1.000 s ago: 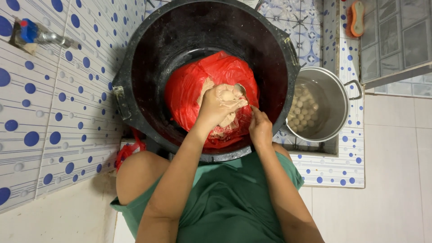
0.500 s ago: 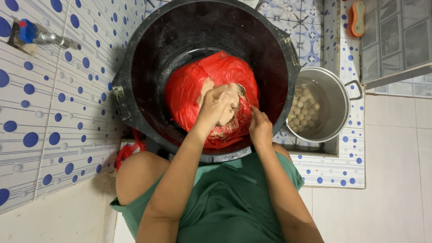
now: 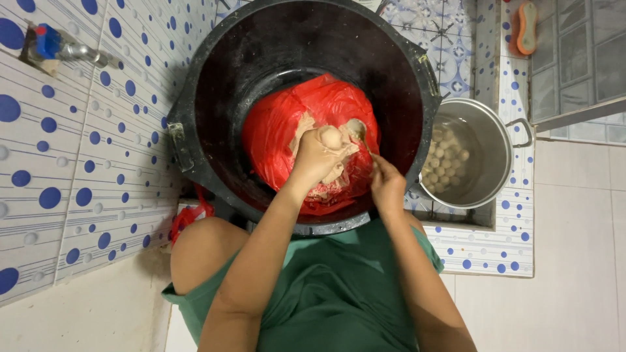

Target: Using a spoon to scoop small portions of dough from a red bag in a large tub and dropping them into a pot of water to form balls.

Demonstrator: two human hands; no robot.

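A big black basin (image 3: 261,58) holds a red plastic bag (image 3: 274,137) with pale beige paste in it. My left hand (image 3: 316,163) is closed in a fist on a lump of that paste, and a round ball of paste (image 3: 330,137) bulges out of the top of the fist. My right hand (image 3: 387,186) grips a metal spoon (image 3: 357,130), whose bowl sits just right of the ball, close to touching it. Both hands are over the bag.
A steel pot (image 3: 499,146) with handles stands right of the basin; several pale balls (image 3: 447,160) float in its water. A tap (image 3: 62,49) sticks out of the blue-dotted tiled wall at left. An orange brush (image 3: 527,27) lies at top right.
My left fist has squeezed tighter, and a round ball of paste now stands out at its top. The spoon has shifted closer to the ball.
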